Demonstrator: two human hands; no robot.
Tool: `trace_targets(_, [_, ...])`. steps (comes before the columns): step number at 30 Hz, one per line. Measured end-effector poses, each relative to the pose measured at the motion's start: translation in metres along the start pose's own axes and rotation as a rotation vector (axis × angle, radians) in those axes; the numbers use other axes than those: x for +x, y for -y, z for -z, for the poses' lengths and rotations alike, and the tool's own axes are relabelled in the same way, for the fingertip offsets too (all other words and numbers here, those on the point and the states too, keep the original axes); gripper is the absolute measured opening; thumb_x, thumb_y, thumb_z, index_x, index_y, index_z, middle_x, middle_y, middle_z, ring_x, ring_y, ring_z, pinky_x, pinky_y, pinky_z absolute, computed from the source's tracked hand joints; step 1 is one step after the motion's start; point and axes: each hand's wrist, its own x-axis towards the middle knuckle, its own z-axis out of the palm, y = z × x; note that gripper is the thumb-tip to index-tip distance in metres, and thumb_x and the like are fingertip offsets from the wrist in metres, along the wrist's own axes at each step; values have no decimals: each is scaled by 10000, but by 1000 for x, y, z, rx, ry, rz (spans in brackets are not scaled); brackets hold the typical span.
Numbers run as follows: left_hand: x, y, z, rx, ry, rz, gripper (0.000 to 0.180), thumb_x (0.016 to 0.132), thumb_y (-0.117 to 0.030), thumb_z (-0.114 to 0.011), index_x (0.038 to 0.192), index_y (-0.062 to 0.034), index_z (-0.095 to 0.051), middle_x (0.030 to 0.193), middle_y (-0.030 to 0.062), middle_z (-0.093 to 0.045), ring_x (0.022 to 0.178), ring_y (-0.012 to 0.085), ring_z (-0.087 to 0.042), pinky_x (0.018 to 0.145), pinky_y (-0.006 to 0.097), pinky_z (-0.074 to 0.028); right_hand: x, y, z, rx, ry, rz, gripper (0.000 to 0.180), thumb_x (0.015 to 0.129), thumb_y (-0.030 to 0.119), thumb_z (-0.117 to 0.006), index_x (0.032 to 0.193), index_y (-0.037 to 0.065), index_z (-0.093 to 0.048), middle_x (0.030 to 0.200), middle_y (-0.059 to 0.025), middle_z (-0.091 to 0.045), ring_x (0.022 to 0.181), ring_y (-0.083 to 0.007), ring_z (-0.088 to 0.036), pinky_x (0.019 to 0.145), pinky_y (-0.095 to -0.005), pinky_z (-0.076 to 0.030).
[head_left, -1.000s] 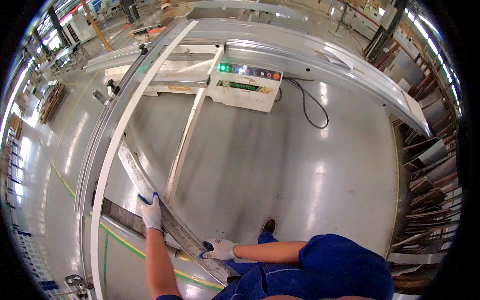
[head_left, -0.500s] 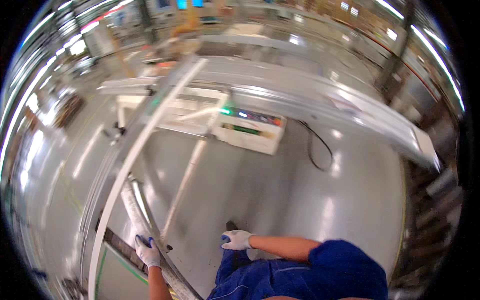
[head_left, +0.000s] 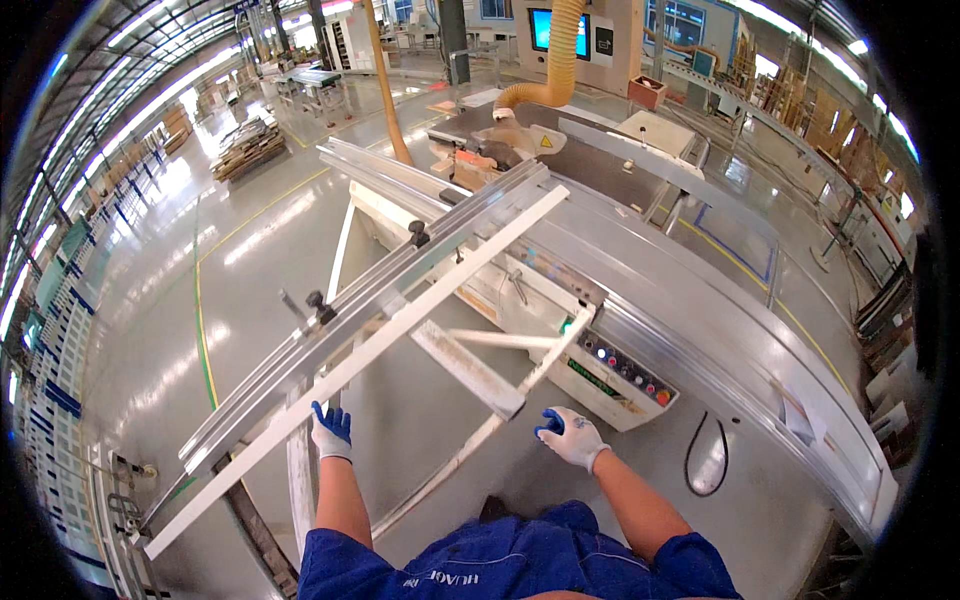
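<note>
A long white strip [head_left: 375, 345] lies along the silver aluminium fence [head_left: 270, 385] of a sliding table saw. My left hand [head_left: 332, 432], in a white glove with blue fingertips, is at the strip's near edge. Its fingers are apart and seem to touch that edge. My right hand [head_left: 574, 440], gloved the same way, hovers above the floor in front of the saw's control panel [head_left: 625, 375]. Its fingers are loosely curled and apart, with nothing seen in them. Black clamp knobs [head_left: 320, 306] stand on the fence's far side.
A white support arm [head_left: 470, 370] crosses below the strip. The silver sliding table [head_left: 690, 310] runs to the right. A yellow hose [head_left: 553, 75] meets the saw guard [head_left: 515, 138]. A black cable [head_left: 690, 465] loops over the floor, and stacked boards [head_left: 248, 148] lie far left.
My view has swung up and leftward. My left hand has left the white beam and is at the strip. My right hand has lifted off my thigh and reached forward.
</note>
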Motion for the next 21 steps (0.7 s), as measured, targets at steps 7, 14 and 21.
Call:
trace_targets(7, [67,31,-59,-361,307,-327,512,986,-255,-473,1425,10,-492,1430,204,-545,1338,383,-514,1173,525,-383,153,-43,89,-33,1,27,588,886,472,-671,1287,47,-610,1224,-201,-668,1154,-357,-634,988,-435,-494])
trace_targets(14, [70,59,-124,-288,277,-220,531,984,-263,-458,1413,50,-469,1472,253,-486,1363,412,-474,1188,518,-361,344,-86,156,-322,-141,314,695,912,490,-628,1449,80,-463,1395,-215,-542,1305,-364,-506,1120,-478,-369])
trace_targets(21, [106,100,-146,-137,-132,-21,487,1021,-337,-448,1375,-18,-547,1375,164,-605,1268,306,-563,1130,409,-409,513,-75,194,-555,-38,357,789,873,552,-633,1432,26,-448,1505,-221,-416,1420,-379,-359,1168,-488,-281])
